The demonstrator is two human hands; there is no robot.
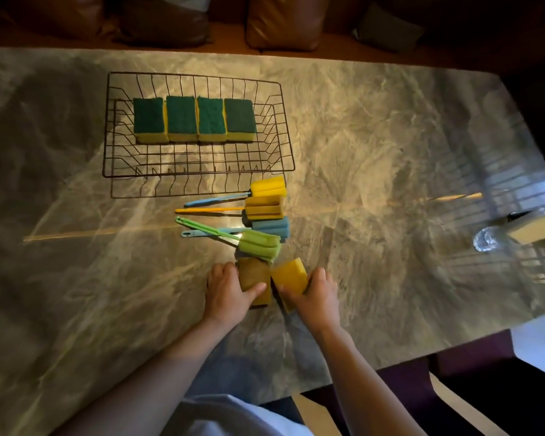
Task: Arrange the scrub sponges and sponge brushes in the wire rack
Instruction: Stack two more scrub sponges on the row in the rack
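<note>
A black wire rack (199,171) sits at the back left of the marble table, with several green-topped yellow scrub sponges (193,119) in a row along its far side. In front of the rack lie several sponge brushes: a yellow-headed one (268,186), an orange one (265,207), a blue one (269,227) and a green one (258,243), handles pointing left. Near me, my left hand (225,289) grips a yellow sponge (255,278), yellow side up. My right hand (317,292) grips a second yellow sponge (290,276) right beside it.
The marble table (375,152) reaches to an edge at the near right. At the far right lie a clear wrapper (486,239) and another sponge-like block (534,231). Cushions line the seat behind the table. A dark chair stands at the bottom right.
</note>
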